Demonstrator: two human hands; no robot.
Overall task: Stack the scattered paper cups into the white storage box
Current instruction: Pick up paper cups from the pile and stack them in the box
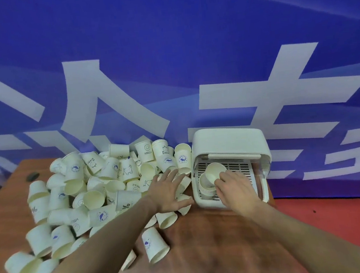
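Cups (105, 187) lay heaped across the brown wooden bench (207, 243), filling its 9 to 12 o'clock part right up against the blue banner (166, 49) with large white characters. Most were tipped on their sides, mouths facing every way; several carried blue prints, a whale badge, a smiley with "HELLO", a percent sign. One cup (155, 246) lay apart from the heap toward 6 o'clock, mouth toward the camera.

At 2 o'clock on the bench stood the white storage box (228, 140), its lid raised at the back and a slotted tray showing inside. A nested stack of cups (206, 186) sat upright in the box's near-left part.

The right hand (234, 188) reached into the box, its fingers (222, 181) curled round the rim of a tilted paper cup (215, 172) held just above the stack, mouth toward 10 o'clock.

The left hand (169, 190) stretched out over the heap's right edge, just beside the box, its fingers spread wide and flat, gripping nothing; whether they touched the cups beneath could not be told.

A red surface (336, 220) showed past the bench edge at 3 o'clock.
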